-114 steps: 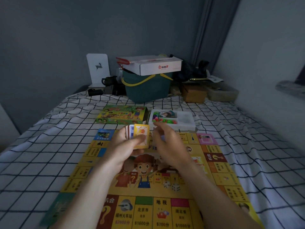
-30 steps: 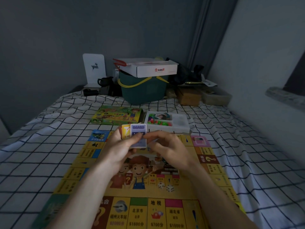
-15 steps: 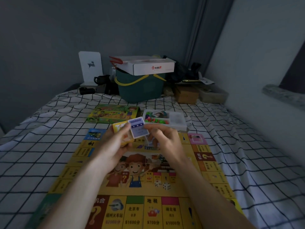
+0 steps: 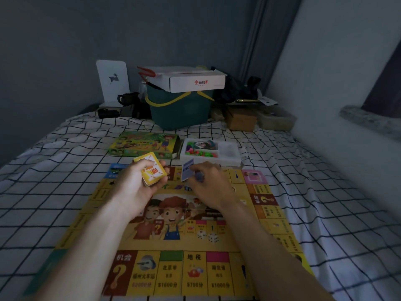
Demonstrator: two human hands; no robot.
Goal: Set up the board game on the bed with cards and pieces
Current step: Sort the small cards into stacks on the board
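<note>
Head view: thick rectangular card stack [image 4: 152, 172]

The game board [image 4: 173, 235] lies on the bed [image 4: 54, 170]; behind it, the game box [image 4: 143, 146] sits left of the tray [image 4: 230, 155].

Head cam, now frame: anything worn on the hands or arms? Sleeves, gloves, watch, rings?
Nothing worn that shows. Left hand and right hand are bare, without gloves, and both forearms are bare down to the frame edge. No watch, band or ring visible in the dim light.
</note>
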